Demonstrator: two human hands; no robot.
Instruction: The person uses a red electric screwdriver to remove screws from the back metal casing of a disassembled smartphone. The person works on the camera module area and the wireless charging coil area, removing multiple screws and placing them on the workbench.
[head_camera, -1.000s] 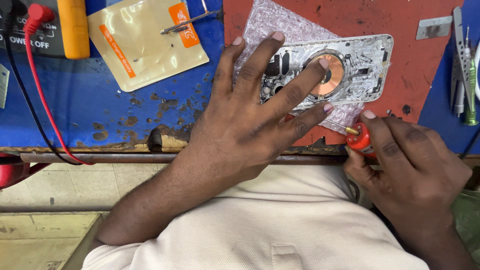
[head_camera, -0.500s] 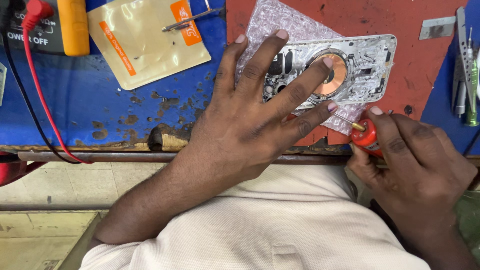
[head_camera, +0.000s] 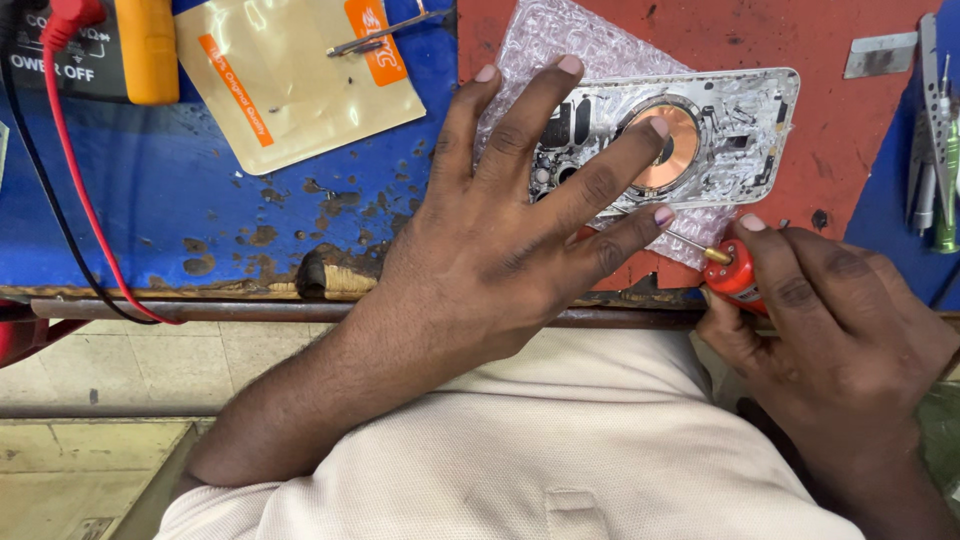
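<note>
Screwdriver (head_camera: 728, 268) tip toward upper left.

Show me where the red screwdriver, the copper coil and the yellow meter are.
red screwdriver (head_camera: 733, 275), head view, on its red handle just behind the brass collar.
copper coil (head_camera: 680, 140), head view, on the bare right half of the ring.
yellow meter (head_camera: 147, 45), head view, on its yellow side casing.
</note>
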